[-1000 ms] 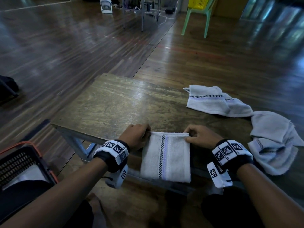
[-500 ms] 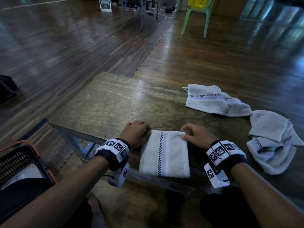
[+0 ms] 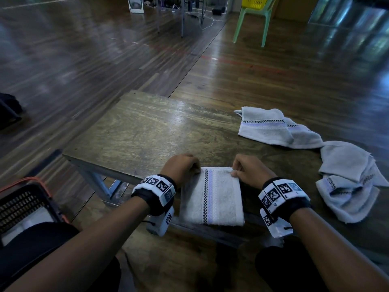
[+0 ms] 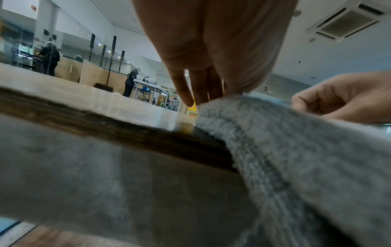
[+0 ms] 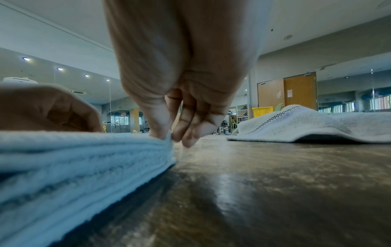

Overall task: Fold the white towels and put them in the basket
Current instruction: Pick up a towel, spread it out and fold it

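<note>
A folded white towel (image 3: 211,197) with a checked stripe lies at the near edge of the wooden table (image 3: 147,131), its lower part hanging over the edge. My left hand (image 3: 183,167) pinches its far left corner; in the left wrist view the thumb and fingers (image 4: 203,93) meet on the towel (image 4: 296,150). My right hand (image 3: 246,168) pinches the far right corner, its thumb and fingertips (image 5: 167,132) closed on the stacked layers (image 5: 74,158). A black basket (image 3: 23,205) with an orange rim stands on the floor at lower left, something white inside.
Unfolded white towels lie on the table's right side: one (image 3: 271,128) further back, also seen in the right wrist view (image 5: 306,127), and a crumpled pile (image 3: 347,178) nearer. A green chair (image 3: 252,22) carrying a yellow basket stands far behind on the wooden floor.
Both hands keep their pinch on the towel's far corners. The right hand has shifted slightly left, so the towel's top edge looks a little narrower.
</note>
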`<control>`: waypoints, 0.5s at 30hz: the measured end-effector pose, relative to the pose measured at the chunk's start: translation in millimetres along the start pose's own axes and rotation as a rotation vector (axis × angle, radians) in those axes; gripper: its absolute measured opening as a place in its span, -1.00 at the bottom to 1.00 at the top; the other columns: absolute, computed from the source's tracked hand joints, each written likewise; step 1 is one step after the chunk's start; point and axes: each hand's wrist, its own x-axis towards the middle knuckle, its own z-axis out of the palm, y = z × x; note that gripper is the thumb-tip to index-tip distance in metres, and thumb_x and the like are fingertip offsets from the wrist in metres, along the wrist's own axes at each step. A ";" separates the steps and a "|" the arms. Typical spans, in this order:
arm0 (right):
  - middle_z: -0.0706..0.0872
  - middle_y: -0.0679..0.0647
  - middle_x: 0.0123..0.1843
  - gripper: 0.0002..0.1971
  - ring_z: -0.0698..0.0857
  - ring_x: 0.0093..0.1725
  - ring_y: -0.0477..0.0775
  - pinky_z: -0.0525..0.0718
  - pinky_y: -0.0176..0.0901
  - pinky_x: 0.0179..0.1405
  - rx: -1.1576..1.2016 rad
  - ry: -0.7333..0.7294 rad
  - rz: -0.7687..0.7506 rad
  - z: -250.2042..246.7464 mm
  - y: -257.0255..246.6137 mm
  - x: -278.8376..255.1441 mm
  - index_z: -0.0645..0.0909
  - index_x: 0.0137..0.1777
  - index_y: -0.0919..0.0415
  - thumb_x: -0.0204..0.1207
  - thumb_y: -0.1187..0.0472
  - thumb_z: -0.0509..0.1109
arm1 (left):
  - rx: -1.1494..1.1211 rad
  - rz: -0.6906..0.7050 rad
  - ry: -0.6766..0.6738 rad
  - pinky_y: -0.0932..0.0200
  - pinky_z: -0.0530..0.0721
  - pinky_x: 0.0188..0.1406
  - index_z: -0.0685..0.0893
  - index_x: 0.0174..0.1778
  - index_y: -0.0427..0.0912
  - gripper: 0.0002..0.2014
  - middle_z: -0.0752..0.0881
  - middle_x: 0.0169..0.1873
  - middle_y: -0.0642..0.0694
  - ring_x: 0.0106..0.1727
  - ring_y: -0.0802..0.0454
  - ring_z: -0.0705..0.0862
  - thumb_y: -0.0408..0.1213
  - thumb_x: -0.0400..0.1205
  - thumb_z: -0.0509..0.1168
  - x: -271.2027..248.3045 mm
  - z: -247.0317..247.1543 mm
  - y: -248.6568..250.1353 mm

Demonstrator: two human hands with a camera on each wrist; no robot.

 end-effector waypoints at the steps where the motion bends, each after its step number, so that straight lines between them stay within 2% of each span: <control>1: 0.67 -0.03 -0.15 -0.88 0.65 -0.11 0.01 0.67 0.05 0.00 -0.007 -0.004 -0.005 -0.5 -0.6 -0.4 0.54 -0.17 0.08 0.45 0.19 0.46 | 0.006 -0.011 0.000 0.08 0.62 -0.09 0.72 -0.06 -0.12 -0.88 0.71 -0.04 -0.06 -0.03 -0.09 0.67 -0.26 0.56 0.30 1.6 -0.1 0.6; 5: 0.70 0.07 -0.15 -0.87 0.67 -0.09 0.07 0.65 0.00 -0.01 -0.012 0.013 -0.021 -3.5 -3.7 0.5 0.55 -0.08 0.16 0.46 0.27 0.46 | 0.010 -0.059 -0.005 0.12 0.57 -0.15 0.69 -0.09 -0.11 -0.90 0.73 -0.05 -0.07 -0.02 -0.09 0.67 -0.26 0.57 0.27 7.0 0.8 3.0; 7: 0.67 0.05 -0.12 -0.85 0.65 -0.06 0.06 0.61 -0.07 0.01 -0.025 0.017 -0.029 -5.2 -4.9 1.7 0.56 0.00 0.17 0.48 0.29 0.43 | 0.016 -0.070 0.006 0.16 0.50 -0.21 0.68 -0.07 -0.09 -0.89 0.73 -0.05 -0.06 -0.02 -0.08 0.66 -0.24 0.58 0.26 6.7 1.3 4.2; 10: 0.54 -0.04 -0.09 -0.96 0.62 0.02 0.05 0.57 -0.11 0.04 -0.123 0.028 -0.116 -6.2 -2.8 4.3 0.62 -0.10 0.14 0.50 0.29 0.39 | 0.005 -0.075 0.032 0.19 0.44 -0.22 0.67 -0.04 -0.07 -0.89 0.72 -0.04 -0.03 -0.01 -0.05 0.65 -0.20 0.61 0.25 3.3 1.2 4.4; 11: 0.53 -0.07 -0.10 -0.94 0.61 0.02 0.04 0.58 -0.08 0.04 -0.135 0.030 -0.141 -6.4 -2.4 3.9 0.60 -0.15 0.11 0.49 0.29 0.39 | -0.004 -0.078 0.033 0.19 0.44 -0.21 0.66 -0.03 -0.07 -0.89 0.72 -0.04 -0.03 0.00 -0.05 0.65 -0.20 0.61 0.24 2.1 0.6 4.5; 13: 0.59 -0.08 -0.10 -0.89 0.63 0.00 0.02 0.61 -0.04 0.01 -0.106 0.031 -0.152 -6.5 -2.5 1.3 0.56 -0.19 0.06 0.50 0.28 0.39 | -0.026 -0.089 0.035 0.17 0.43 -0.22 0.64 -0.02 -0.06 -0.89 0.72 -0.04 -0.04 0.00 -0.07 0.64 -0.20 0.62 0.23 0.2 -1.0 4.9; 15: 0.68 -0.03 -0.09 -0.93 0.66 -0.04 0.02 0.65 -0.02 -0.03 -0.049 0.043 -0.120 -6.7 -2.8 -1.4 0.58 -0.17 0.09 0.52 0.26 0.37 | -0.045 -0.100 0.045 0.17 0.42 -0.24 0.62 -0.02 -0.08 -0.90 0.72 -0.05 -0.06 -0.03 -0.08 0.64 -0.23 0.63 0.21 -1.8 -2.6 5.9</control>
